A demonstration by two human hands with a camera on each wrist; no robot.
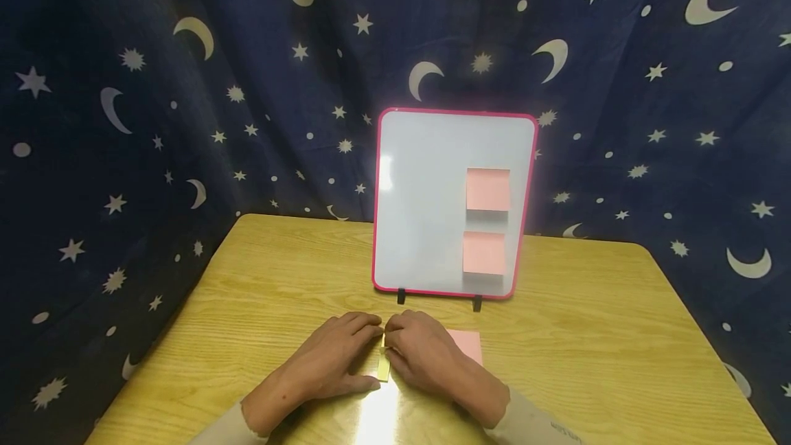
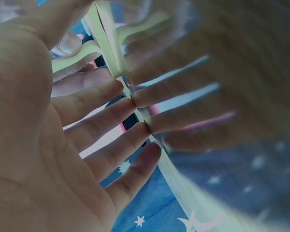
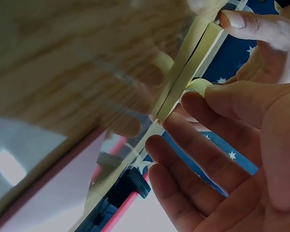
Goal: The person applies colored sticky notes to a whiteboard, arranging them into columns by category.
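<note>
A pad of yellow sticky notes (image 1: 384,367) lies on the table between the two hands. My right hand (image 1: 423,350) pinches the pad's top sheet (image 3: 199,86) between thumb and forefinger, and that sheet curls up off the stack. The other right fingers stay loosely bent in the right wrist view. My left hand (image 1: 336,360) has its fingers extended, fingertips down on the tabletop beside the pad. Its thumb (image 3: 234,20) touches the near end of the pad. From the head, the right hand covers much of the pad.
A pink sticky-note pad (image 1: 468,343) lies partly behind the right hand. Farther back stands a pink-framed whiteboard (image 1: 420,204) on small black feet (image 1: 477,303). Two pink notes, an upper note (image 1: 488,189) and a lower note (image 1: 484,253), hang on its right side. A starry curtain (image 1: 247,88) surrounds the wooden table (image 1: 587,335).
</note>
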